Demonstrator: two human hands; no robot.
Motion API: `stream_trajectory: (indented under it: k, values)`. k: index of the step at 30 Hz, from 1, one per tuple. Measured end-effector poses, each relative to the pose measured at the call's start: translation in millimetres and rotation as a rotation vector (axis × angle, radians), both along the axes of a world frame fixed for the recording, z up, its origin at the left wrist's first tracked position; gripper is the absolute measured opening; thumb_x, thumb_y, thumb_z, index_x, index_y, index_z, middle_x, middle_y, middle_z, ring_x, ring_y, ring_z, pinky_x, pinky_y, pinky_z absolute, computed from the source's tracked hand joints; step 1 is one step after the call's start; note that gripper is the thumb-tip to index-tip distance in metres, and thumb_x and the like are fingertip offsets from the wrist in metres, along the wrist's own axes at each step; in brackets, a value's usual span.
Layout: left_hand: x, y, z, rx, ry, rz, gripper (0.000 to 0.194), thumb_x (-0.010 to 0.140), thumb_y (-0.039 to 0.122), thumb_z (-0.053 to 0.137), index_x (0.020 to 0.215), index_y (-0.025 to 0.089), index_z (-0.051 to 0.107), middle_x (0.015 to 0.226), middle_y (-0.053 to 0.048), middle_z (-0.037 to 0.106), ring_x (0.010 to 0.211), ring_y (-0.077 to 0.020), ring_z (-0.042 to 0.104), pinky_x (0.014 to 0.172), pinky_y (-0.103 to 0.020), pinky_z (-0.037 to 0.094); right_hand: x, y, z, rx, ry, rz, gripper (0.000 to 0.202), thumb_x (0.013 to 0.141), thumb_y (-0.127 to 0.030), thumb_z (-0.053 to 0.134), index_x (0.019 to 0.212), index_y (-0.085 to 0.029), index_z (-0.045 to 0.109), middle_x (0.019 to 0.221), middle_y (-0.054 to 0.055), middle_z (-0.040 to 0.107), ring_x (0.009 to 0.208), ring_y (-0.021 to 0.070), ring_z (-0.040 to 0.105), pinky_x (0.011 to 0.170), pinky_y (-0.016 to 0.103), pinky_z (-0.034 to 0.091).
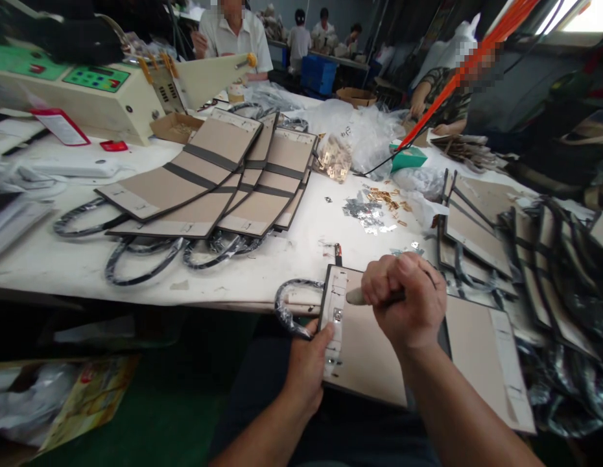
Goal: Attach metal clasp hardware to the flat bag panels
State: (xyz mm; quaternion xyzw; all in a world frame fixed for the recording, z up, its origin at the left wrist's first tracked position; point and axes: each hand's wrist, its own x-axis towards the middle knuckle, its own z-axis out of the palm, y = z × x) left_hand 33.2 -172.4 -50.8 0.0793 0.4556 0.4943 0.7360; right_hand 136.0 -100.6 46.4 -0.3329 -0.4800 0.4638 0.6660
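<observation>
Left hand (306,363): closed on the near-left edge of the beige panel (372,350), thumb on top, fingers going underneath. Right hand (413,295): tight fist round a tool (356,297), only its pale blunt end clearly visible, poking out left just above the panel. Can't tell what the other end is.

Panel sits at the desk (233,288)'s near edge, partly over the lap. Risk: poorly backed there, so it could tip or flex if pushed hard. One-hand hold doesn't help.

Small metal plate (337,314) on the panel's pale left strip, just beyond the left thumb. Can't see if it's fixed. If loose, a knock could skew it. Bigger worry: thumb is close to both plate and tool; a slip could catch it, or scuff the beige face.

Loop handle (284,311) sticks out left past the edge; could snag on the desk lip if the panel turns.

Farther: silver pieces (364,211) and gold pieces (389,198) scattered loose, nearly touching. Easy to mix up or sweep about with a sleeve.

Far left, panel stack (267,168) is fanned and overlapping; a bump could slide it. Right, more panels (476,227) crowd the working arm; elbow room looks tight.
</observation>
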Motion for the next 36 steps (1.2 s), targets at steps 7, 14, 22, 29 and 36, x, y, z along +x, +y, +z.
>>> stream_trajectory:
  k: [7, 14, 22, 29, 36]
  values:
    - [-1.1, 0.1, 0.2, 0.024, -0.034, 0.008, 0.049, 0.07, 0.042, 0.089, 0.107, 0.012, 0.076, 0.086, -0.01, 0.08, 0.073, -0.0242, 0.075, 0.067, -0.03, 0.056, 1.3, -3.5, -18.3, -0.067, -0.192, -0.063, 0.042, 0.099, -0.035, 0.063, 0.062, -0.022, 0.051, 0.051, -0.002, 0.05, 0.045, 0.0134, 0.046, 0.046, 0.028, 0.037]
    - [-0.6, -0.7, -3.2, 0.001, -0.025, 0.0, 0.05, 0.069, 0.042, 0.089, 0.108, 0.013, 0.076, 0.085, -0.009, 0.08, 0.072, -0.0245, 0.075, 0.067, -0.031, 0.056, -2.7, -5.1, 12.4, 0.012, -0.055, -0.068, 0.039, 0.097, -0.032, 0.064, 0.061, -0.023, 0.05, 0.05, -0.004, 0.048, 0.042, 0.0127, 0.044, 0.041, 0.027, 0.034]
    - [0.0, -0.4, -2.9, 0.015, -0.038, 0.008, 0.049, 0.069, 0.04, 0.088, 0.108, 0.013, 0.076, 0.084, -0.009, 0.08, 0.072, -0.0241, 0.075, 0.068, -0.032, 0.056, 0.9, -3.5, -28.3, -0.096, -0.213, -0.047, 0.041, 0.098, -0.035, 0.064, 0.061, -0.023, 0.05, 0.049, -0.003, 0.051, 0.044, 0.0131, 0.046, 0.046, 0.028, 0.036]
    - [-0.4, -0.3, -0.1, 0.003, -0.011, -0.002, 0.05, 0.065, 0.043, 0.09, 0.103, 0.014, 0.078, 0.082, -0.008, 0.079, 0.069, -0.0231, 0.073, 0.065, -0.03, 0.054, -17.1, 3.6, 17.8, 0.011, -0.273, 0.079, 0.041, 0.097, -0.04, 0.064, 0.062, -0.024, 0.05, 0.052, -0.003, 0.05, 0.046, 0.0139, 0.045, 0.046, 0.029, 0.037]
    - [-1.8, 0.7, 1.8, 0.015, -0.039, 0.013, 0.044, 0.068, 0.039, 0.088, 0.102, 0.014, 0.077, 0.081, -0.008, 0.079, 0.07, -0.0233, 0.074, 0.065, -0.03, 0.054, 7.9, -5.5, -29.0, -0.151, -0.516, -0.001, 0.044, 0.1, -0.04, 0.059, 0.059, -0.023, 0.051, 0.052, -0.002, 0.052, 0.05, 0.0143, 0.045, 0.052, 0.029, 0.037]
